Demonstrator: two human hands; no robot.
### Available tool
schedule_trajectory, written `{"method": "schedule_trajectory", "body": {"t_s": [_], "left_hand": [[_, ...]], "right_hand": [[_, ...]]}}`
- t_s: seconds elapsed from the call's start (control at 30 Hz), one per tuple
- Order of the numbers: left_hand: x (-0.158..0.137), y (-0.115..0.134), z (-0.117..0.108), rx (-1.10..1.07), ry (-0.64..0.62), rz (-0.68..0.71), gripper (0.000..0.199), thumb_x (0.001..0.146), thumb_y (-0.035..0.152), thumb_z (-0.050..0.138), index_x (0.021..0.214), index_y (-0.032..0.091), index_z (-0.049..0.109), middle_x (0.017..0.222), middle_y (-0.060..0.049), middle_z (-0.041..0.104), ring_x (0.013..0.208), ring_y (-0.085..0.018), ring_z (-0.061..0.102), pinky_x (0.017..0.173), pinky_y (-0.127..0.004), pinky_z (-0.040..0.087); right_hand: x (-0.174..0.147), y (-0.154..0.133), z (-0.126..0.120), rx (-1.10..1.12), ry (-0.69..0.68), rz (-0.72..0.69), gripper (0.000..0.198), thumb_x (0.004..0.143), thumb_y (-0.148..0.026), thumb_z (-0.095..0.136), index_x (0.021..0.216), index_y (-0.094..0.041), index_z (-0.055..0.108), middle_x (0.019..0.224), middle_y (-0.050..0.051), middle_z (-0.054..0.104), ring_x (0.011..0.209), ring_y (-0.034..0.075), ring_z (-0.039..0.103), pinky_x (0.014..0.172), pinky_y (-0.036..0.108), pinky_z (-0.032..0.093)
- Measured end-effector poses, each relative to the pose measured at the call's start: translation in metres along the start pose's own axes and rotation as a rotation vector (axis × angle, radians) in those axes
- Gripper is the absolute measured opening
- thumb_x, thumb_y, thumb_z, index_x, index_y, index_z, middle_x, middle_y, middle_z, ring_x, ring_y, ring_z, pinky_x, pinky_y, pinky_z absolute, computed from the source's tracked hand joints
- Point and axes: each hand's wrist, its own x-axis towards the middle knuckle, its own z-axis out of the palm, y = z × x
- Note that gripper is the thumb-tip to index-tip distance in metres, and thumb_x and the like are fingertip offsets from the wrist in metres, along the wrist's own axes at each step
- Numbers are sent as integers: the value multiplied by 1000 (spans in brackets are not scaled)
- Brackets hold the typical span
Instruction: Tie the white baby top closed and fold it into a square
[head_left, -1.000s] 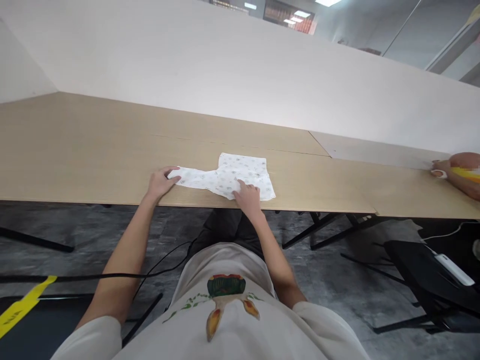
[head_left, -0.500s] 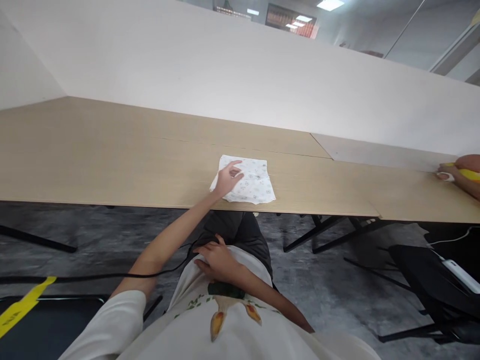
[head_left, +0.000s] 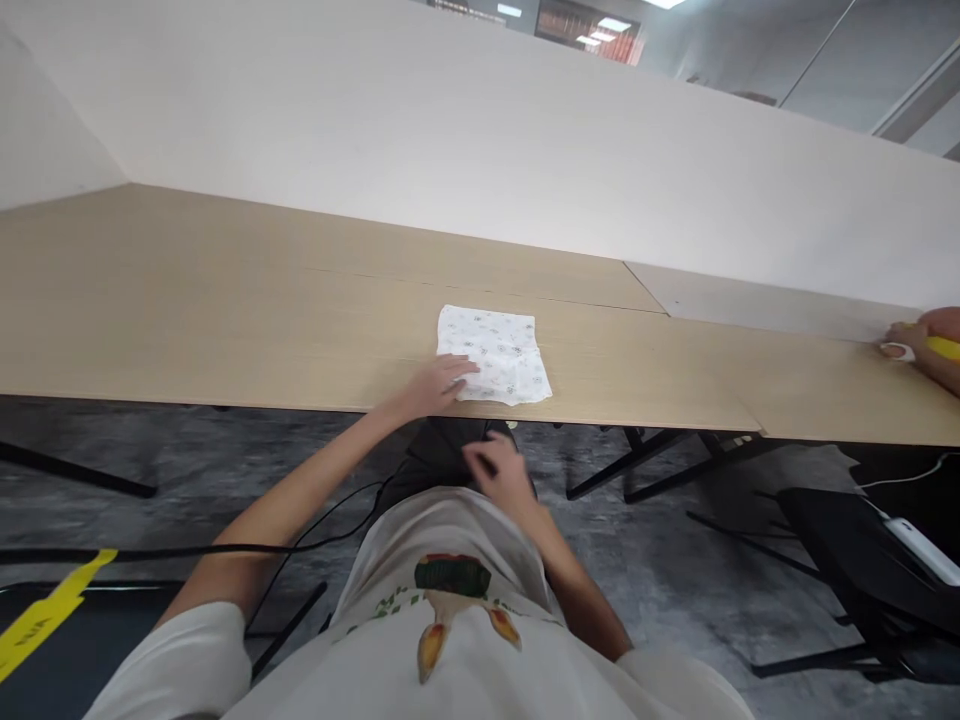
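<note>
A white cloth (head_left: 506,350) printed with small dark motifs lies flat near the front edge of the table. It is roughly square, with slightly wavy edges. My left hand (head_left: 441,384) rests at its near left side, fingers stretched out over that corner. My right hand (head_left: 504,468) is raised above my lap, just below the table edge and apart from the cloth. It is a little blurred, with the fingers loosely bent and a gap between them; nothing shows in it.
The wooden table (head_left: 247,310) runs along a white partition (head_left: 450,130). Another person's hand (head_left: 904,340) is at the far right. A black chair (head_left: 840,540) carrying a white device (head_left: 922,548) stands at right. A black cable (head_left: 187,550) crosses at left above a chair with yellow tape (head_left: 52,620).
My left hand has lowered from above the cloth to its near left corner, fingers straightening. My right hand has lifted off my lap toward the table edge. The cloth stays in place.
</note>
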Motion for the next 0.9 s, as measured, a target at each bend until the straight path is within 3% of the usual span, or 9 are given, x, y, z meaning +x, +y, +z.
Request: {"method": "schedule_trajectory", "body": {"t_s": [0.07,0.13,0.23,0.33,0.6,0.77,0.9], "left_hand": [[-19,-21,-17,34,44,-47,41,92,28,34,118,17,63,123,-9,62,121,-23,52,106,-41,38],[-31,-37,-28,68,60,-64,41,90,26,34,117,18,64,121,-8,64,117,-23,55,104,-42,41],[-37,-49,-31,72,33,-62,40,90,28,36,116,20,65,121,-6,64,114,-23,57,101,-41,43],[-31,-48,-27,66,6,-61,39,91,36,39,116,22,66,120,-6,65,112,-24,59,99,-40,45],[-28,-39,-26,167,4,-18,39,93,42,39,105,20,69,106,-9,69,99,-25,63,90,-40,47],[-33,-18,-42,73,154,-46,40,92,47,42,106,20,69,109,-10,67,101,-24,60,91,-38,46],[-15,-14,-55,-96,281,-167,43,90,51,46,105,18,69,105,-9,68,98,-22,61,90,-34,47]], "right_hand": [[11,33,-37,-122,279,50,27,92,-21,43,99,-19,69,99,10,71,98,23,63,95,41,44],[23,65,-70,-253,395,67,31,91,-18,40,101,-16,69,100,13,69,98,26,62,91,42,47],[38,102,-98,-366,244,17,33,88,-13,42,108,-16,68,108,13,67,102,27,61,90,44,48],[49,120,-101,-386,85,-49,33,86,-11,44,107,-16,69,111,14,66,102,27,61,90,43,49],[51,112,-105,-211,84,-83,29,86,-15,45,98,-18,71,106,13,63,104,26,58,89,43,48],[60,96,-128,-2,128,8,26,86,-21,47,99,-20,70,97,8,66,92,22,61,86,40,49],[98,101,-138,170,217,131,24,80,-29,56,98,-20,69,101,8,67,95,22,61,90,40,47]]}}
